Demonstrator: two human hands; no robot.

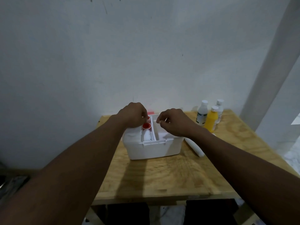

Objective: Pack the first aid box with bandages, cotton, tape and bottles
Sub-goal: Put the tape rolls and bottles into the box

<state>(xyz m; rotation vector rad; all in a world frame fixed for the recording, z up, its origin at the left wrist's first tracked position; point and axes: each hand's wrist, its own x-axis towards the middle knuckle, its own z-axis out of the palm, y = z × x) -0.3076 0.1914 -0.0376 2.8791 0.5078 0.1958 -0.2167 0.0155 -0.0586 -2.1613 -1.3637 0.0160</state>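
Backdrop: pale grey wall (146, 54) behind a plywood table (162, 176).
First aid box (152, 146): white, open, at table centre; inner tray with dividers.
Middle slot: white bottle (147, 135) lying down, red cap (146, 126) toward 12 o'clock.
Left hand (132, 115): over the box's 10 o'clock corner, fingers curled; what they pinch is hidden.
Right hand (174, 122): over the right compartment, fingers curled, contents unclear.
At 2 o'clock: three bottles (210, 116), one yellow.
At 3 o'clock: white roll (194, 146), partly behind the forearm.
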